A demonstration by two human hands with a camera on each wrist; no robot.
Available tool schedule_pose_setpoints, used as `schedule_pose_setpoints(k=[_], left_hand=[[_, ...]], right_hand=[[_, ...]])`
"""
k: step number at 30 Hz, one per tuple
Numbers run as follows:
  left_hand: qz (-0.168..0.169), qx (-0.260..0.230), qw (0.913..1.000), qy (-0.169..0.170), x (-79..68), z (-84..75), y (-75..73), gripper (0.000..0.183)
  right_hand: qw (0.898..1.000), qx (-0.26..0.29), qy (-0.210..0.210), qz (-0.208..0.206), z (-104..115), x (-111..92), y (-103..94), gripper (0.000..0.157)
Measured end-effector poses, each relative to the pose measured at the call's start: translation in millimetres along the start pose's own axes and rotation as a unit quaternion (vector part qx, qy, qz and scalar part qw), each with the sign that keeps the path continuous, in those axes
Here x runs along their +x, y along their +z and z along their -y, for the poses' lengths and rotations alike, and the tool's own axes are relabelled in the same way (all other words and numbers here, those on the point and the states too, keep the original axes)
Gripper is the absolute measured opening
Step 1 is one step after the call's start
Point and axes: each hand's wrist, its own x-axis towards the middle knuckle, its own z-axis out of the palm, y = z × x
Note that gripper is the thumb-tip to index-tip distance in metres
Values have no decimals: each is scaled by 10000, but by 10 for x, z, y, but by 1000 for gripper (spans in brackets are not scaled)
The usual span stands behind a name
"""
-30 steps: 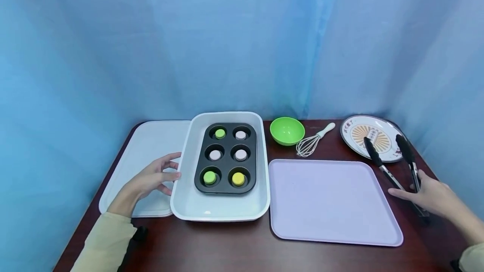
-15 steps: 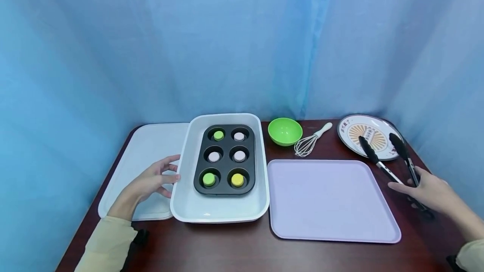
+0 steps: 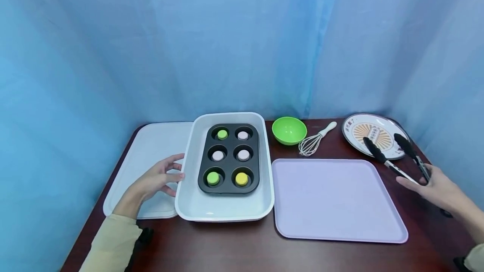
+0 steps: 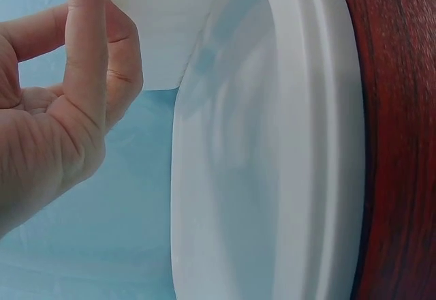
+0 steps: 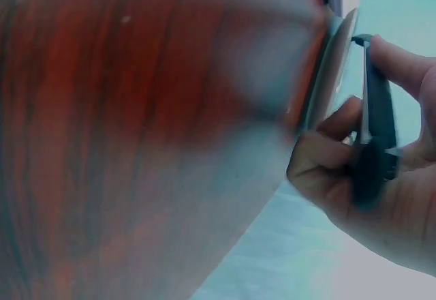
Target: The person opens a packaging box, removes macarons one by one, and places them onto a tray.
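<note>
My left hand [image 3: 156, 179] is at the left side of a deep white rectangular basin [image 3: 227, 208], its thumb and fingertips right at the wall, fingers loosely spread. Inside the basin lies a dark muffin pan [image 3: 227, 165]. Each of its cups holds a small macaron-like round, such as a yellow one [image 3: 241, 179] and a green one [image 3: 213, 178]. My right hand [image 3: 440, 190] grips metal tongs [image 3: 375, 151] with black tips. The tips stand apart, pointing away over the plate's near edge. In the right wrist view, the thumb and curled fingers close round the tongs' arms [image 5: 381, 102].
A flat lilac tray [image 3: 338, 200] lies between the basin and my right hand. Behind it are a green bowl [image 3: 289, 130], a whisk [image 3: 315, 139] and a patterned plate [image 3: 359, 123]. A white tray [image 3: 151, 137] lies at left, partly behind the basin. Blue curtains surround the table.
The right hand has moved slightly up and away with the tongs, and their near end has shifted. The left hand keeps its place at the basin; the head view sways a little.
</note>
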Motion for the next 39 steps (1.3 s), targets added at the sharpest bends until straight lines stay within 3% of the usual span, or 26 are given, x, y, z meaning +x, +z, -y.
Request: schedule_pose_setpoints(k=[7,11,17,19,22,25,31,39], left_hand=[[-109,47,9999,-77,-77,-32,-25,74],[-57,-5,10000,-68,-86,-12,-33,76],[61,-248,9997,44,-56,80,39,76],[103,-292,9995,71,-37,100,72,76],[132,-277,9995,66,-12,102,89,76],[103,-205,9997,66,0,65,55,75],[77,-108,9999,39,-9,12,-22,75],[125,-140,9998,25,10,29,-3,77]], right_hand=[[9990,-337,21,-306,228,-18,24,95],[9985,-322,-164,-402,444,-49,-17,93],[9928,-435,-851,-729,910,-63,-219,99],[9893,-391,-1157,-798,1050,-72,-268,88],[9856,-419,-1501,-651,1276,-91,-292,85],[9820,-376,-1790,-478,1543,-87,-223,89],[9685,-23,-2486,-160,2054,50,58,80],[9642,3,-2650,120,2475,236,329,87]])
